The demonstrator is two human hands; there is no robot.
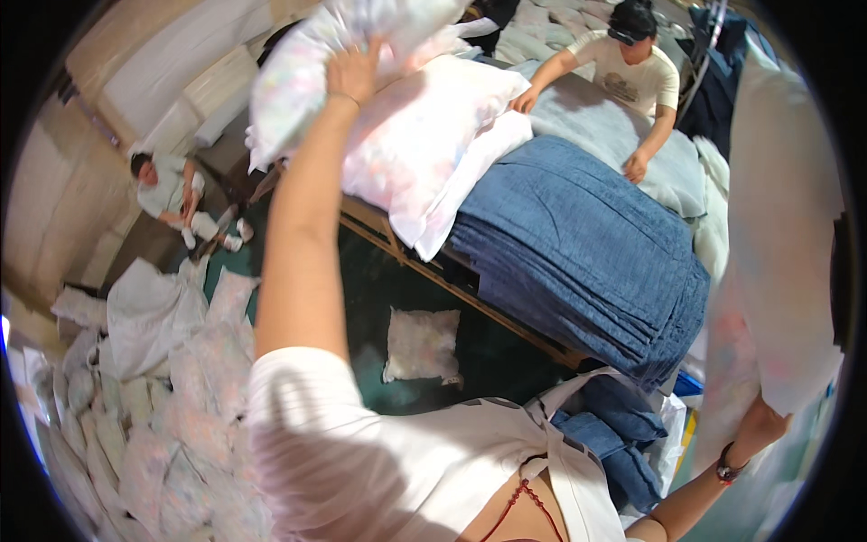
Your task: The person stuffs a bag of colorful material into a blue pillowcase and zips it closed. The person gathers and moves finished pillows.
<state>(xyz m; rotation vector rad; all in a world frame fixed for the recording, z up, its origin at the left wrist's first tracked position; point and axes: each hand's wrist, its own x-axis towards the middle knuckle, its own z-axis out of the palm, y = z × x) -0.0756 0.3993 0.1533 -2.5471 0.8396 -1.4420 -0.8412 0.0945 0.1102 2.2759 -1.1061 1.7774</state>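
My left hand reaches up and lies against a plump white pillow insert with coloured filling showing through; its fingertips are blurred, and I cannot tell whether they grip the cloth. Similar white pillow inserts lie just beside it on the table. At the far right, my right hand is closed on the lower edge of a tall white insert, also showing coloured filling. Between my hands, a thick stack of blue fabric covers sits on the table. Across it, a co-worker's hands touch a pale grey fabric piece.
Filled pillow inserts are heaped at the lower left, and one square insert lies on the green floor. Blue cushions stand below the table's right end. Another person sits at the left, near large wrapped rolls.
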